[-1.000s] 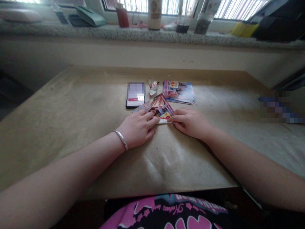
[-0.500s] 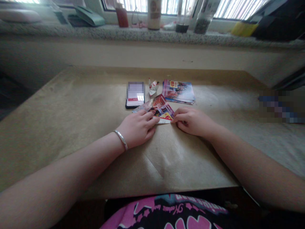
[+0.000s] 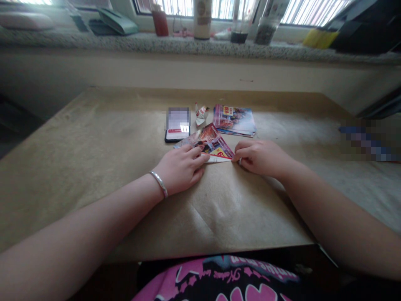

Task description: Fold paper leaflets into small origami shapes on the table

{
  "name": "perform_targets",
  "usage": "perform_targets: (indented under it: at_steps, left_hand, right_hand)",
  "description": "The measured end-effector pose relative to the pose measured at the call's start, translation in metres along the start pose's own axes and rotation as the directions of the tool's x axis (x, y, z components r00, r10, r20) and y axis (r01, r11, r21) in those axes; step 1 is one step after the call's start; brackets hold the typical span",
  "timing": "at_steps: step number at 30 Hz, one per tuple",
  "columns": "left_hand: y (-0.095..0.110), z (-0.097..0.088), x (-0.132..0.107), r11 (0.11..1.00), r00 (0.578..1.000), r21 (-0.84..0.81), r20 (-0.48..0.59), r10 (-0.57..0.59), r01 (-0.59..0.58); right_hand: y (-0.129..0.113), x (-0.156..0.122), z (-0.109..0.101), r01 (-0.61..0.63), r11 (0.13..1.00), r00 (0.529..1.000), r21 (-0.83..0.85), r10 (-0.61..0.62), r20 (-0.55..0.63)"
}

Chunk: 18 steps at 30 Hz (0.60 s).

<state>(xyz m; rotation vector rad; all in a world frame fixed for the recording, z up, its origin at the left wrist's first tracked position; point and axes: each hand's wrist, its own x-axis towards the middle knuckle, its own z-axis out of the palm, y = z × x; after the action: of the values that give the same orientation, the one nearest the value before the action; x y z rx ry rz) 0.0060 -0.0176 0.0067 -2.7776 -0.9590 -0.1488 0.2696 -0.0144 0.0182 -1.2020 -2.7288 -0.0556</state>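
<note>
A folded printed flyer (image 3: 213,142), colourful with a yellow patch and a white strip along its near edge, lies on the table in front of me. My left hand (image 3: 183,167), with a silver bangle at the wrist, rests flat across its left part, fingers stretched out and pressing down. At the flyer's right corner, the fingertips of my right hand (image 3: 257,158) are pinched together on the paper; a ring shows on one finger. Part of the flyer is hidden under my left fingers.
Just beyond the flyer are a phone (image 3: 177,134), a small folded paper figure (image 3: 201,115) and a stack of printed flyers (image 3: 235,120). A blurred-out item (image 3: 369,142) lies at the right. Bottles, including a red one (image 3: 160,23), line the stone windowsill (image 3: 175,44).
My right hand has moved a little to the right along the near edge, out to the flyer's corner, uncovering more of it. My left hand has stayed in place.
</note>
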Motion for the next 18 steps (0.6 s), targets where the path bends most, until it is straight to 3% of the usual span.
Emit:
perform_targets:
  at_steps: [7,18]
  left_hand:
    - [0.0,0.001,-0.001,1.0,1.0,0.005,-0.008,0.01,-0.01]
    - [-0.001,0.002,-0.002,1.0,1.0,0.007,-0.009,0.01,-0.01]
  right_hand:
    - [0.008,-0.003,-0.001,-0.018,0.999,0.999,-0.035,0.019,0.038]
    - [0.019,-0.006,-0.001,0.06,0.998,0.997,-0.017,-0.059,0.046]
